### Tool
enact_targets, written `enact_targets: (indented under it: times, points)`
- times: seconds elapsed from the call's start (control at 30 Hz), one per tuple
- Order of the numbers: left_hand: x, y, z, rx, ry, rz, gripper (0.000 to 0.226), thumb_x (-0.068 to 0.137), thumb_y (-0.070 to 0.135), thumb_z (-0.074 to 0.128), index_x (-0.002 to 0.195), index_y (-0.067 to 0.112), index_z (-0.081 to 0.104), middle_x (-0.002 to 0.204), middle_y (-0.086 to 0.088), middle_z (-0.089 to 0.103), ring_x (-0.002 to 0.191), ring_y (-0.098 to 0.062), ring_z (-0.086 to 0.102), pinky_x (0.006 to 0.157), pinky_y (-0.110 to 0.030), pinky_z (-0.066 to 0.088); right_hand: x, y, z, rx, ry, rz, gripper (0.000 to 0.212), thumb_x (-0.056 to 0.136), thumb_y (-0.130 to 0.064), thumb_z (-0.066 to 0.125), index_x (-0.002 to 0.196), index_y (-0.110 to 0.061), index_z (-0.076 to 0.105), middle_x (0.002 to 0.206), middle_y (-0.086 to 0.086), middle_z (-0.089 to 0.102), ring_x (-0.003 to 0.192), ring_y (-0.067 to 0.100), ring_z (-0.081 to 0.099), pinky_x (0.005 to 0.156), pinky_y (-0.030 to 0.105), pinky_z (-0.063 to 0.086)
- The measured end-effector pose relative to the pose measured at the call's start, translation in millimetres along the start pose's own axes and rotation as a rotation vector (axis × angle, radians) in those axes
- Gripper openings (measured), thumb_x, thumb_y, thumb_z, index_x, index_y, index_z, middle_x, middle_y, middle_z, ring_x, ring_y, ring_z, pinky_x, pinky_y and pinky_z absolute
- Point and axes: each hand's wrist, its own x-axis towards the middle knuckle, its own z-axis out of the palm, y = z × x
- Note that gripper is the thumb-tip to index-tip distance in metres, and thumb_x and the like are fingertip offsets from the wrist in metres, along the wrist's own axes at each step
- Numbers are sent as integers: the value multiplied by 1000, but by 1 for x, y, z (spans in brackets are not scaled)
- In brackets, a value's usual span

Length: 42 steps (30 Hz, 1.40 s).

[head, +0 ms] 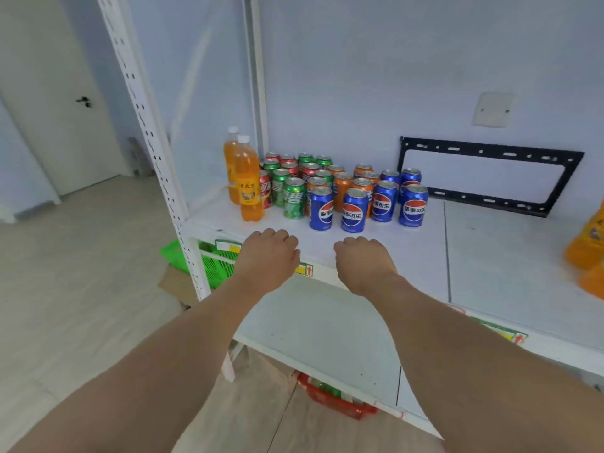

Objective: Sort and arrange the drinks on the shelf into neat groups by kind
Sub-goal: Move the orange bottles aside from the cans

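Observation:
On the white shelf [490, 256] stands a cluster of cans. Blue cola cans [354, 210] fill the front right, orange cans [343, 188] the middle, green cans [294, 197] and red cans [265, 189] the left and back. Two orange soda bottles [250, 183] stand at the cluster's left end. My left hand [268, 256] and my right hand [362, 261] hover over the shelf's front edge, just short of the cans. Both have fingers curled under and hold nothing.
More orange bottles [588, 250] sit at the far right edge of the shelf. A black metal frame [490, 174] leans on the back wall. A green basket [212, 259] sits on the level below at left, a red basket [336, 400] near the floor. The white upright post [157, 152] stands left.

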Motion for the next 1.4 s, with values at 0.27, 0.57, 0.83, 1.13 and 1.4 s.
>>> enact_targets:
  times: [0.27, 0.57, 0.83, 1.13, 1.4]
  points:
    - [36, -127, 60, -162, 34, -325, 36, 98, 40, 47, 111, 16, 69, 104, -3, 69, 93, -28, 64, 70, -38, 50, 143, -80, 7, 227, 157, -44, 34, 101, -36, 38, 127, -17, 47, 122, 6, 57, 109, 27, 55, 79, 38, 45]
    - [124, -232, 117, -860, 57, -706, 68, 94, 59, 50, 147, 18, 39, 149, 0, 44, 128, -23, 52, 103, -43, 44, 268, -139, 2, 904, 166, 415, 96, 82, -62, 62, 153, -20, 14, 155, 3, 29, 140, 25, 32, 104, 45, 41]
    - [193, -272, 177, -1278, -134, -694, 91, 87, 69, 51, 156, 21, 16, 161, -4, 25, 144, -29, 32, 113, -48, 33, 304, -170, 29, 1183, 211, 703, 61, 79, -47, 73, 131, -29, 45, 107, -10, 58, 96, 16, 57, 80, 33, 48]
    - [229, -273, 204, -1517, -155, -605, 51, 83, 56, 70, 124, 39, 46, 109, 12, 59, 106, -17, 59, 91, -37, 44, 319, -181, 29, 1271, 263, 793, 59, 74, -43, 81, 119, -41, 43, 110, -14, 59, 102, 12, 58, 81, 28, 46]
    - [197, -249, 183, -1602, -193, -664, 62, 78, 71, 63, 123, 29, 54, 108, 6, 65, 102, -21, 63, 91, -42, 51, 257, -183, 28, 1359, 472, 980, 49, 76, -50, 76, 111, -39, 45, 108, -11, 61, 98, 12, 59, 82, 34, 52]
